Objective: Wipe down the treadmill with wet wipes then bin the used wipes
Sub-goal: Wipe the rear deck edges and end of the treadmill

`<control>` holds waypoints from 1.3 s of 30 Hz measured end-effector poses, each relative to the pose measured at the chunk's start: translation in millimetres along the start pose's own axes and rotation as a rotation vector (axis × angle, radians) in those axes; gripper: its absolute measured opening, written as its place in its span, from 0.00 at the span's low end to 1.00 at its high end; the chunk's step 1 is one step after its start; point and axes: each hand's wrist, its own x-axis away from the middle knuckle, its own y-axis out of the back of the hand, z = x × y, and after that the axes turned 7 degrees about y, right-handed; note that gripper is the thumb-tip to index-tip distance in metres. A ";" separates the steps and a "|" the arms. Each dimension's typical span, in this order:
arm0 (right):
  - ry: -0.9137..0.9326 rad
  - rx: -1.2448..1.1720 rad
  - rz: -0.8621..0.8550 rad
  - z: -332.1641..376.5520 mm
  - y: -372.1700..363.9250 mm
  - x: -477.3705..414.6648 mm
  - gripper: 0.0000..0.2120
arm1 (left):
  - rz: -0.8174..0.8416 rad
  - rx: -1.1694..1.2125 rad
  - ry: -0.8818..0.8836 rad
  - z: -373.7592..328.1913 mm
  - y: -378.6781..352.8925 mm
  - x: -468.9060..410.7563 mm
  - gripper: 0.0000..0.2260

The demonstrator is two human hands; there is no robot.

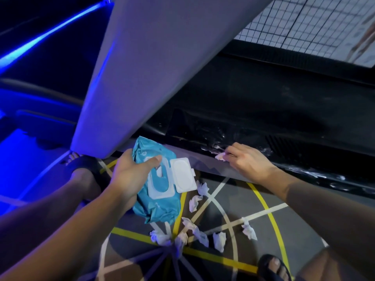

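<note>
My left hand (132, 175) grips a teal pack of wet wipes (160, 203) with its white flip lid (182, 175) standing open. My right hand (249, 163) pinches a small crumpled white wipe (220, 156) against the edge of the treadmill's black side rail (263, 122), where wet streaks shine. A wide grey upright of the treadmill (162, 67) slants across the upper middle of the view.
Several used crumpled wipes (219, 240) lie scattered on the dark floor with yellow and white lines (269, 218) below the rail. My sandalled feet show at left (85, 165) and bottom right (272, 266). Blue light strips glow at left; a mesh panel (304, 23) is top right.
</note>
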 end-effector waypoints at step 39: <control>-0.435 -0.392 0.404 14.6 66.2 -2.1 0.10 | -0.014 -0.016 -0.064 -6.9 -32.7 10.8 0.10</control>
